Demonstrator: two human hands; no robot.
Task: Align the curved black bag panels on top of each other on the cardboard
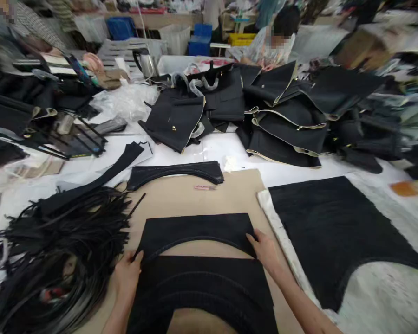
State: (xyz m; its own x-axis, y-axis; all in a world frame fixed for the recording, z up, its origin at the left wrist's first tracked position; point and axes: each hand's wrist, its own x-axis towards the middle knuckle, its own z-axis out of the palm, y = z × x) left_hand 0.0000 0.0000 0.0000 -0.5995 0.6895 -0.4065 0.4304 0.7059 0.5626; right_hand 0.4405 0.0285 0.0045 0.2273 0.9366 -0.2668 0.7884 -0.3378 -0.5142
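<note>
A black curved-edge fabric panel lies across the tan board, its arched cutout facing me. My left hand pinches its left lower corner between thumb and fingers. At the opposite end, my right hand is closed on the right edge of the same panel. Just below it, more black arched panels overlap one another on the board. Farther up sits a small stack of curved black pieces, with a pink-handled small tool near it.
Left of the board is a heap of black strips. On the right, a large black piece rests on a whitish padded surface. Black bag pieces pile up behind, beside clear plastic and a kettle. A person sits across.
</note>
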